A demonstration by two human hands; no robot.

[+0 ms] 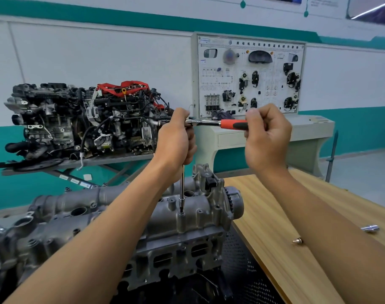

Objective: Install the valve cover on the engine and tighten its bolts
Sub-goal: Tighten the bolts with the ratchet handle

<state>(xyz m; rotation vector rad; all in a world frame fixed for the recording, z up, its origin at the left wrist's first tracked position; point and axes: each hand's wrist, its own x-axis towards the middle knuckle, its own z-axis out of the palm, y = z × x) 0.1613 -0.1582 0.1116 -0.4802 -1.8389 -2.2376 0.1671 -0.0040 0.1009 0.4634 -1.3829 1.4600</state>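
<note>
Valve cover (143, 216): one, grey, seated on the engine at 7 o'clock, partly hidden by the left forearm.
Ratchet (209, 122): one, red handle, held level; one extension bar (182, 185) stands upright on one bolt (181, 214) in the cover.
Left hand (176, 137): fingers wrapped round the bar's top.
Right hand (267, 137): fingers curled round the red handle.
Wooden surface (286, 227), 4 o'clock: one silver fitting (370, 228), one brass fitting (297, 240), apart.
Rear, 10 o'clock: two spare engines (77, 119); 1 o'clock: one display board (248, 75).

One wide view from the person's head; it faces forward and somewhat down, close above the engine (187, 227) beside the left edge of the worktop (286, 216); the far wall (121, 53) fills its upper part.
</note>
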